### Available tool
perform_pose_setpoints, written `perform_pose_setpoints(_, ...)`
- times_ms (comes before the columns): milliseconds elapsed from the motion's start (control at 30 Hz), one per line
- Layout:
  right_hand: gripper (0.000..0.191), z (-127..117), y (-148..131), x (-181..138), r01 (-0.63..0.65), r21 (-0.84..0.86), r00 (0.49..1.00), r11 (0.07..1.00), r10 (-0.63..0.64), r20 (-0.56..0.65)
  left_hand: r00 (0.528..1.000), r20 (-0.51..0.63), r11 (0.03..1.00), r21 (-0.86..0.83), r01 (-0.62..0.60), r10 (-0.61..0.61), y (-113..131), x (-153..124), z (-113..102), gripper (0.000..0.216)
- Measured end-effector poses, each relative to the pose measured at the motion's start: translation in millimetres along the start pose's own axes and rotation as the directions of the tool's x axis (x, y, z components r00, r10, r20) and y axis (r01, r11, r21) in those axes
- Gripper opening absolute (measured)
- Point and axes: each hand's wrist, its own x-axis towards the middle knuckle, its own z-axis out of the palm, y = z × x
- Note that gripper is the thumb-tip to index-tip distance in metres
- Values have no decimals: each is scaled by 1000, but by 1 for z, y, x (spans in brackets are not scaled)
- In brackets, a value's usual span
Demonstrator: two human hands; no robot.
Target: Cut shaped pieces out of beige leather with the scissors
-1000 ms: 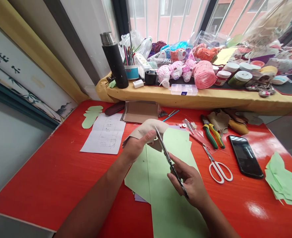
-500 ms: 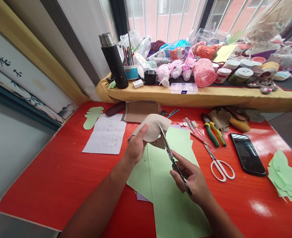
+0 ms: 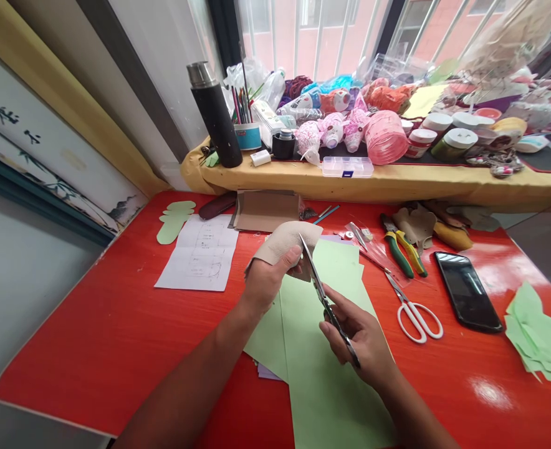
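Note:
My left hand (image 3: 270, 277) pinches a beige piece of leather (image 3: 280, 241), its thumb lying on top close to the cut edge. The leather curves over the hand, and most of the fingers are hidden beneath it. In my right hand (image 3: 354, 337) is a pair of dark-handled scissors (image 3: 316, 280). The upper blade lies across the face of the leather and the edge passes between the blades. Under both hands green paper sheets (image 3: 329, 374) lie on the red table (image 3: 116, 337).
White-handled scissors (image 3: 418, 318), pliers (image 3: 401, 243) and a phone (image 3: 468, 291) lie to the right, with green paper scraps (image 3: 540, 333) beyond. A printed sheet (image 3: 198, 252) and brown leather pieces (image 3: 267, 210) are at the left and back. A black thermos (image 3: 217, 121) stands on the crowded sill.
My left hand has shifted right along the leather, its thumb now nearer the scissors. The leather bends more and sits slightly lower. My right hand and the scissors have barely moved.

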Motion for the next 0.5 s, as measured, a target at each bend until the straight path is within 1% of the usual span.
perform_pose_setpoints(33, 65, 1, 1, 0, 5, -1, 1000, 1000, -5, -1, 1000, 9, 1000, -2, 1, -1, 0, 0, 1, 39)
perform_pose_setpoints(100, 67, 2, 2, 0, 13, -1, 1000, 1000, -13, 2, 1000, -12, 1000, 8, -5, 5, -2, -1, 3, 35)
perform_pose_setpoints(300, 68, 4, -7, -1, -38, -28, 999, 999, 38, 4, 997, -64, 1000, 4, -31, 31, -9, -1, 3, 28)
perform_pose_setpoints(500, 76, 5, -11, -2, -56, -20, 998, 998, 57, 37, 998, -45, 998, -39, -42, 40, -12, 0, 3, 24)
